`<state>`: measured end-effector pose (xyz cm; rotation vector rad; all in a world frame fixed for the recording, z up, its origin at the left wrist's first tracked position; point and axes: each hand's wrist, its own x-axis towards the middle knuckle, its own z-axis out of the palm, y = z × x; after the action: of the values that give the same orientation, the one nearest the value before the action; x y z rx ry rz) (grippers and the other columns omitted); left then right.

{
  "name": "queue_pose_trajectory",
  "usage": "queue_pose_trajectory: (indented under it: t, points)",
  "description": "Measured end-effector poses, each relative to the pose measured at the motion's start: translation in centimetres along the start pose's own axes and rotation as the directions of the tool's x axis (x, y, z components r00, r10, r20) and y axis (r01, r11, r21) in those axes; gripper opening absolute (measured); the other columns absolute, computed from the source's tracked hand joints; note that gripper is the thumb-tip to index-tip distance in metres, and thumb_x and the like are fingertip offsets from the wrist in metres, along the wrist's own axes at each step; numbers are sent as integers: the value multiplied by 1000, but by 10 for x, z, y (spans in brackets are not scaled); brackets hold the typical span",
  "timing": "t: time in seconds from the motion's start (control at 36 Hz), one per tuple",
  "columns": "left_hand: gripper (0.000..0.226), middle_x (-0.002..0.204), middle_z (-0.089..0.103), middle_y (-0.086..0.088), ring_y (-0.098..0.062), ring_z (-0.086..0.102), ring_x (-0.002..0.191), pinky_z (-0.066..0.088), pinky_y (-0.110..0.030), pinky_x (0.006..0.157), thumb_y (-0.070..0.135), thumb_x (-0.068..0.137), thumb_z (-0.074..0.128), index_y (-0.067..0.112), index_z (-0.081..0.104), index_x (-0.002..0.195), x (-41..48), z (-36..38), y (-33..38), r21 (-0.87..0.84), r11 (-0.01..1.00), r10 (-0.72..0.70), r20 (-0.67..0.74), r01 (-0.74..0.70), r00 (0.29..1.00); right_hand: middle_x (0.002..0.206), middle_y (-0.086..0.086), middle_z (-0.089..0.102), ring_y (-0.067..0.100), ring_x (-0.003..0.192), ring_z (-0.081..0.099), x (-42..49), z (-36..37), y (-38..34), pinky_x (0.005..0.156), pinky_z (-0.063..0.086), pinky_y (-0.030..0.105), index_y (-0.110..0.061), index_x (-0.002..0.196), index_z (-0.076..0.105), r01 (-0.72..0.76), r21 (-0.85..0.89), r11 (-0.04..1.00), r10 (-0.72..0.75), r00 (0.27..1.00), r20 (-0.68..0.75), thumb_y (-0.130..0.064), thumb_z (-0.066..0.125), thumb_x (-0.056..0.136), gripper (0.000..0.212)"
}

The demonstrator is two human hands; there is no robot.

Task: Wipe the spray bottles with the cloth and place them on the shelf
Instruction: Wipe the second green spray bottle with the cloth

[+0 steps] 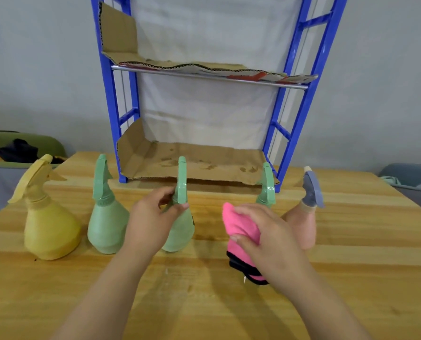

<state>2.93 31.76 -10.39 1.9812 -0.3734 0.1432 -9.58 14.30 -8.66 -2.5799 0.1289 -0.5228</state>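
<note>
Bottle [181, 225]: wooden table [204, 305] | left hand [150, 222] grips it | right hand [268, 234] grips cloth [237, 223] | grey wall [32, 69]

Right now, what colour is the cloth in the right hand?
The cloth is pink with a black edge, clearest in the head view.

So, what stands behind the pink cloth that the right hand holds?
The rightmost green spray bottle: only its trigger head and neck show above the pink cloth. Its body is covered by the cloth and the right hand.
</note>
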Motion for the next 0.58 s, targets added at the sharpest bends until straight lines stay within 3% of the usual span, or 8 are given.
queue_pose_trajectory:
  t: [0.08,0.25,0.47,0.58]
  points:
    - [29,94,64,23,3,59,93,49,-22,81,29,80,73,30,66,108,-11,0,6,-33,999,13,29,-12,999,122,-25,43,-9,111,38,-4,-1,1,89,25,-2,-29,131,52,-23,10,1000,23,999,-34,-21,68,85,49]
    - [23,89,70,22,5,63,89,52,-20,78,30,76,75,44,65,90,-35,2,15,-125,992,1,136,17,991,110,-33,47,-20,107,42,-15,-2,6,88,27,-6,-26,125,60,0,96,995,8,997,-82,-15,70,84,44]
    - [25,88,69,31,9,63,89,49,-17,78,24,75,77,45,69,86,-63,8,20,-215,977,46,213,1,976,119,-25,53,-8,115,48,-17,-8,0,95,35,3,-22,123,63,200,125,972,-169,960,-225,-9,69,84,42]
    - [27,91,68,33,9,61,91,48,-20,84,25,74,77,45,70,91,-68,9,20,-208,978,57,209,-12,976,123,-13,57,-2,117,51,-11,-16,-7,98,39,10,-17,124,62,327,80,942,-294,915,-276,-6,67,85,40]
